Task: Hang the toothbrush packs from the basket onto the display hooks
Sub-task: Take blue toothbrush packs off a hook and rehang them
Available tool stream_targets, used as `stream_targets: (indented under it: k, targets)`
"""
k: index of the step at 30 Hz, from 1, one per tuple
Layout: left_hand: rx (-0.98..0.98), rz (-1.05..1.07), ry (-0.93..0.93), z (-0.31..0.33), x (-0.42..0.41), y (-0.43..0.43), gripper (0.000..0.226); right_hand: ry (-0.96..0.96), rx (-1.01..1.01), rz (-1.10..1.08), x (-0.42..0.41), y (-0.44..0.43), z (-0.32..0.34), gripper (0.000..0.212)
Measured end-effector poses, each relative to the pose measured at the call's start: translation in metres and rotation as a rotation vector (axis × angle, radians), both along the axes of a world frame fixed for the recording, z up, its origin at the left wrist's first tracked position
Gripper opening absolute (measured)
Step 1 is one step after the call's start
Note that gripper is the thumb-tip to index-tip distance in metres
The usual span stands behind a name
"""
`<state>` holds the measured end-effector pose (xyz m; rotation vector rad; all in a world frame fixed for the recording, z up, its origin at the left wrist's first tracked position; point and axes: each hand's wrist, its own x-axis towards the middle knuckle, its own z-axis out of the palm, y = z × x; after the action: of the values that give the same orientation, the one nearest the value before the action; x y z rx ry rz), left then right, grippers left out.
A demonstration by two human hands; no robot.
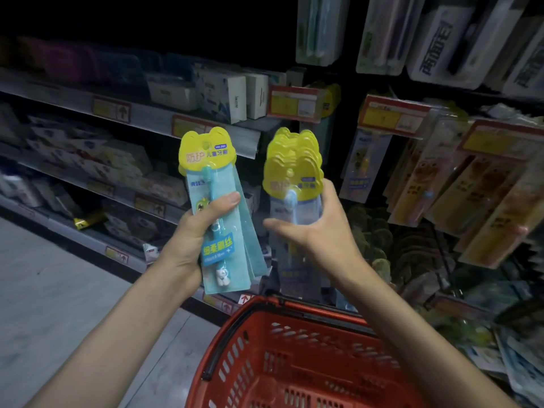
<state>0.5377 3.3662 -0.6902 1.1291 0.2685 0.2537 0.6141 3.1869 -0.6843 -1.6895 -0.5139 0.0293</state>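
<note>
My left hand (195,234) grips a small stack of teal toothbrush packs (217,201) with yellow cat-shaped header cards, held upright. My right hand (312,228) grips a thicker stack of pale blue toothbrush packs (294,172) with the same yellow headers, fanned at the top. Both stacks are held side by side above the red basket (294,357), which looks empty inside. Display hooks with hanging toothbrush packs (459,184) fill the rack to the right, behind red and yellow price tags (391,116).
Shelves (147,122) with boxed goods run along the left and back. Larger brush packs (441,36) hang at the top right. Grey floor (59,290) lies at the lower left. More packs lie piled low on the right (515,363).
</note>
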Motion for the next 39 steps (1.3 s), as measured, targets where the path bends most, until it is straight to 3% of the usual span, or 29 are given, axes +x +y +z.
stream_targets:
  k: [3,15,17,20,25,31,35,39]
  targets:
    - [0.032,-0.02,0.028,-0.006,-0.005,-0.009,0.037,0.033,0.001,0.022,-0.009,-0.029,-0.019,0.072]
    - [0.256,-0.144,0.241,-0.039,-0.034,-0.054,0.033,0.312,-0.22,0.157,-0.069,-0.15,-0.095,0.076]
    - [0.288,-0.157,0.269,-0.045,-0.04,-0.058,0.029,0.348,-0.336,0.196,-0.078,-0.164,-0.129,0.08]
    - [0.302,-0.189,0.318,-0.053,-0.047,-0.065,0.025,0.353,-0.637,0.214,-0.089,-0.176,-0.198,0.069]
    - [0.234,-0.216,0.422,-0.069,-0.052,-0.075,0.027,0.191,-1.221,0.382,-0.09,-0.165,-0.3,0.065]
    - [0.18,-0.24,0.47,-0.084,-0.056,-0.074,0.029,0.018,-1.508,0.441,-0.094,-0.155,-0.363,0.063]
    - [0.194,-0.25,0.492,-0.09,-0.057,-0.072,0.03,-0.073,-1.602,0.422,-0.1,-0.153,-0.379,0.082]
    - [0.213,-0.25,0.519,-0.092,-0.055,-0.073,0.038,-0.068,-1.627,0.418,-0.102,-0.154,-0.384,0.119]
